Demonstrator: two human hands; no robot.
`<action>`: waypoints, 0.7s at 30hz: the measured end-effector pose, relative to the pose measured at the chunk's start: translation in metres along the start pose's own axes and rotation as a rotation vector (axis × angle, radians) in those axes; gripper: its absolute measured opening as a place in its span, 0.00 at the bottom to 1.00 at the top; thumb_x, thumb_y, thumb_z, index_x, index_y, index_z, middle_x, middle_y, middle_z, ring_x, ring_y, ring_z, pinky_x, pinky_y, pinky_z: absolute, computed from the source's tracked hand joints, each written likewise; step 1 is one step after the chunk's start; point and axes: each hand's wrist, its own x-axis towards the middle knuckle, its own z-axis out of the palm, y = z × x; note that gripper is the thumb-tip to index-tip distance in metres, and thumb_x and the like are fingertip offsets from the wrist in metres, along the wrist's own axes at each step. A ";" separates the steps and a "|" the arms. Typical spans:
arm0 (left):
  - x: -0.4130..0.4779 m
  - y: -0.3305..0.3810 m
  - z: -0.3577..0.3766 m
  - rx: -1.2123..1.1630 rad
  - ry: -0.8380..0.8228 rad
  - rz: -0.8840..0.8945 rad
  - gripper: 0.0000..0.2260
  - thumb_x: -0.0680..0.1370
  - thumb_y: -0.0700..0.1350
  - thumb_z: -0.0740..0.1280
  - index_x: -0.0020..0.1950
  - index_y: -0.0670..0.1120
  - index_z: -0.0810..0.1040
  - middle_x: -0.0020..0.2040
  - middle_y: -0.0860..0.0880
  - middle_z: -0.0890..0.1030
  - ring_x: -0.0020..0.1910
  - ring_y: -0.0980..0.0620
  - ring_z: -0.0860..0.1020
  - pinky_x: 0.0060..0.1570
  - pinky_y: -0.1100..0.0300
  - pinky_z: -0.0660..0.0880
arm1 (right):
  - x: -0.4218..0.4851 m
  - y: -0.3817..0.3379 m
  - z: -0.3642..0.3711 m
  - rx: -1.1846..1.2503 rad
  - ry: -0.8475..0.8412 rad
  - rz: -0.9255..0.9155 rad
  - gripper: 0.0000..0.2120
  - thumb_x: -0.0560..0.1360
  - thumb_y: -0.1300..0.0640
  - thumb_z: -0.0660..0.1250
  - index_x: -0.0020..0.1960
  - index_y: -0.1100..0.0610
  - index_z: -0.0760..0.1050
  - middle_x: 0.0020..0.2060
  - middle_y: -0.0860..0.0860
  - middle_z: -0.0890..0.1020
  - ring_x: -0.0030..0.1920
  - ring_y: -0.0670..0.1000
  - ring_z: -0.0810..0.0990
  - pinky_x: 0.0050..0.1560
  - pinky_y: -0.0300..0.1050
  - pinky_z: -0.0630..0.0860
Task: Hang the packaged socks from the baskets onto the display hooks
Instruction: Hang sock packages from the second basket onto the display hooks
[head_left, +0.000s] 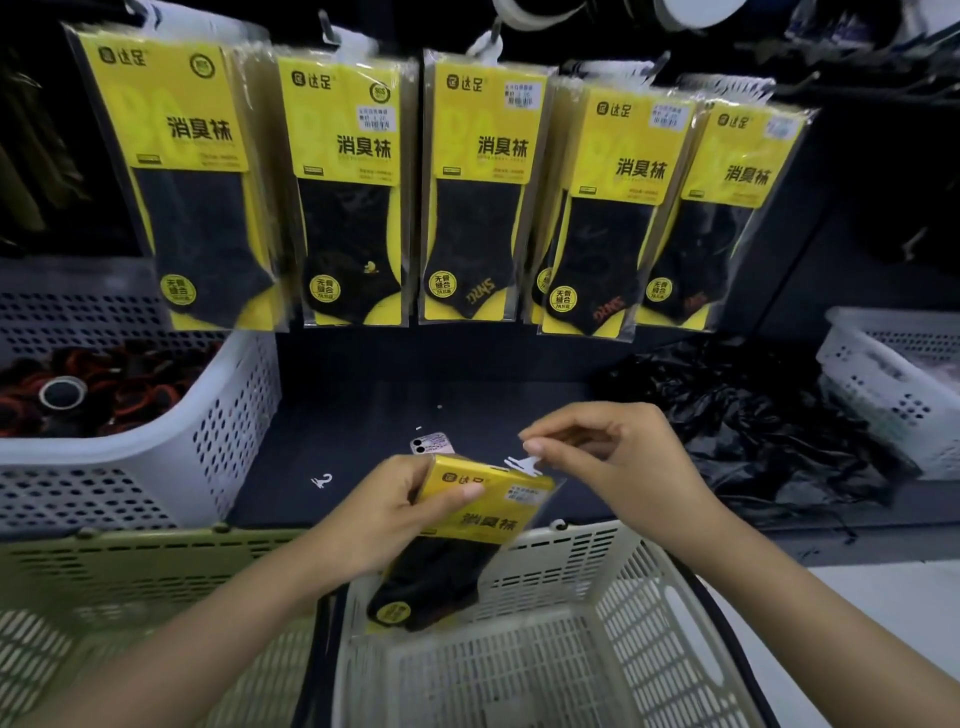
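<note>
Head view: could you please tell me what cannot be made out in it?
Head view throughout.
Display hooks: mostly cut off by the top edge.
Price stickers: print too small.
Sock packet: left edge covered by the gripping left hand.
Plastic hanger: tip hidden under the pinching right hand.
White basket contents: too dark.

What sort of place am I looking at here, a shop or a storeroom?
Most likely a shop's sock display. A row of packaged socks hangs with price stickers, plastic baskets stand below, and the left hand holds another pack while the right hand pinches its white hanger.
</note>
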 end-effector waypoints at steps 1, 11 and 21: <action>0.000 0.000 0.000 0.008 -0.007 -0.001 0.16 0.74 0.57 0.66 0.56 0.49 0.81 0.52 0.49 0.84 0.51 0.52 0.82 0.52 0.56 0.79 | 0.000 0.000 0.000 -0.007 -0.005 0.002 0.06 0.70 0.56 0.72 0.42 0.45 0.82 0.40 0.43 0.85 0.39 0.42 0.84 0.42 0.36 0.80; -0.003 0.004 -0.002 0.063 -0.049 -0.032 0.23 0.73 0.61 0.68 0.52 0.41 0.80 0.49 0.40 0.83 0.49 0.42 0.82 0.51 0.40 0.76 | 0.002 -0.001 0.010 -0.026 -0.074 0.032 0.06 0.71 0.58 0.73 0.42 0.47 0.83 0.38 0.48 0.85 0.38 0.44 0.84 0.41 0.42 0.82; -0.004 0.011 -0.006 0.034 -0.065 -0.048 0.22 0.73 0.56 0.67 0.53 0.36 0.78 0.50 0.38 0.83 0.50 0.40 0.81 0.53 0.40 0.76 | 0.006 -0.003 0.009 -0.051 -0.080 -0.002 0.08 0.71 0.59 0.72 0.42 0.45 0.82 0.37 0.48 0.84 0.36 0.44 0.83 0.39 0.40 0.81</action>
